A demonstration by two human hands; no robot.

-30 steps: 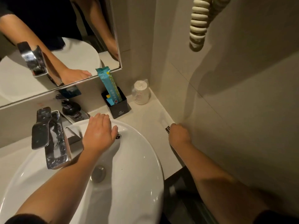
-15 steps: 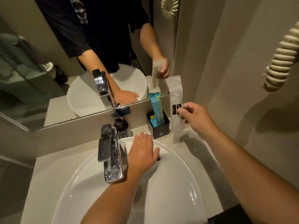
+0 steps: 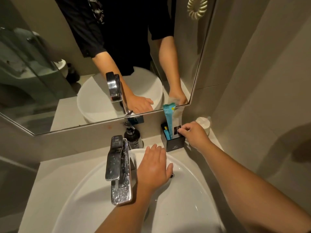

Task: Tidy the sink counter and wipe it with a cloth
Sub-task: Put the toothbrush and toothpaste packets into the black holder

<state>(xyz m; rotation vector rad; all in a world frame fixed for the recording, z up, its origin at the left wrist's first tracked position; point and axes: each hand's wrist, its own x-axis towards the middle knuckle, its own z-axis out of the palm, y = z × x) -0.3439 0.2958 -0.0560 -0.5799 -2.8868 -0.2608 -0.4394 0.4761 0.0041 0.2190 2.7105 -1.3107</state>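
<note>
At the back right corner of the counter (image 3: pixel 80 158), a black square holder (image 3: pixel 175 143) stands just beside the basin (image 3: pixel 193 199), below the mirror (image 3: pixel 50 101). The person's right hand (image 3: pixel 193 135) reaches over it, thumb and fingertips pinched on a pale grey sachet (image 3: pixel 177 121) whose lower end sits inside the holder, standing upright next to a blue packet (image 3: pixel 168 120) already there. The left hand (image 3: pixel 154 167) lies flat and loose on the basin's back rim, fingers spread and gripping nothing, right beside the chrome tap (image 3: pixel 118 169). Behind the tap, against the back edge, stands a dark pump bottle (image 3: pixel 133 137). In the far right corner, behind the right hand, is a wrapped cup (image 3: pixel 204 122), partly hidden. A coiled cord (image 3: pixel 197 7) shows at the top. I see no cloth anywhere on the counter.
</note>
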